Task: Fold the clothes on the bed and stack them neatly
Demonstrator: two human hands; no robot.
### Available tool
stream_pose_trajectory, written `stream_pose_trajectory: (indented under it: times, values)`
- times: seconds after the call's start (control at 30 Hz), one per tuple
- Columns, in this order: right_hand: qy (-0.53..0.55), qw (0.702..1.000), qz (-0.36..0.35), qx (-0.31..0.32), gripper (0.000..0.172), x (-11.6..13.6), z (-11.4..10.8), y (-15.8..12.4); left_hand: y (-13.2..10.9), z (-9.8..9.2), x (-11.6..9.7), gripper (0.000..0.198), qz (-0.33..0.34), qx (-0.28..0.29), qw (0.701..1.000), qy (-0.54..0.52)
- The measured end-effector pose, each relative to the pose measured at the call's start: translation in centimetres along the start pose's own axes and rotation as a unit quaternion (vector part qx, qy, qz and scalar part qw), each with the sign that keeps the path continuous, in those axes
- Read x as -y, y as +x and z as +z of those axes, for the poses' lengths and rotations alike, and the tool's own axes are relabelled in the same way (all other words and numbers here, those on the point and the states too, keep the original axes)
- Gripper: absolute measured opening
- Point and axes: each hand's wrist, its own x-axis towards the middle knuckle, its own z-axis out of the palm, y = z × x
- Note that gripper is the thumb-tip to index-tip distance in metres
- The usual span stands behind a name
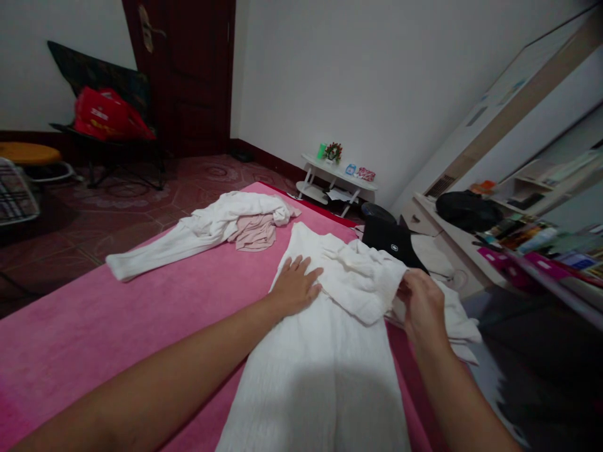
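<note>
A long white garment (320, 364) lies spread on the pink bed cover (117, 326). My left hand (296, 285) rests flat on its left side, fingers stretched out. My right hand (421, 304) is closed on a folded-over flap of the white garment (362, 282) at its right edge. More white cloth (459, 320) hangs off the bed's right side under that hand.
A white top with a pale pink piece (207, 229) lies at the far side of the bed. A black garment (393, 242) sits at the far right corner. A small white table (336, 179), a dark chair with a red bag (106, 116) and a cluttered shelf (518, 245) stand around.
</note>
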Motion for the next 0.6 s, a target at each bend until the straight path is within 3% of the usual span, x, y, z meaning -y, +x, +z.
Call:
stream_pose_trajectory:
  times: [0.1, 0.2, 0.27, 0.33, 0.5, 0.6]
  values:
    - [-0.090, 0.981, -0.090, 0.150, 0.011, 2.6, 1.8, -2.3, 0.6, -0.5, 0.3, 0.044, -0.050, -0.054, 0.989, -0.129]
    - [-0.191, 0.916, -0.142, 0.324, 0.010, 3.5, 3.5, -5.4, 0.9, -1.1, 0.7, 0.044, -0.109, -0.133, 0.952, -0.254]
    - [-0.234, 0.876, -0.158, 0.391, 0.006, 2.8, 4.4, -7.6, 1.0, -1.4, 0.9, 0.042, -0.126, -0.162, 0.930, -0.304]
    - [-0.260, 0.854, -0.184, 0.412, 0.017, 1.4, 5.0, -9.4, 1.0, -1.6, 1.2, 0.039, -0.130, -0.171, 0.920, -0.329]
    - [-0.349, 0.805, -0.279, 0.391, 0.057, -2.3, 4.8, -11.6, 2.3, -1.6, 2.9, 0.035, -0.172, -0.188, 0.904, -0.343]
    - [-0.374, 0.788, -0.295, 0.389, 0.041, -3.4, 4.4, -11.5, 4.6, -2.0, 4.5, 0.060, -0.201, -0.159, 0.917, -0.307]
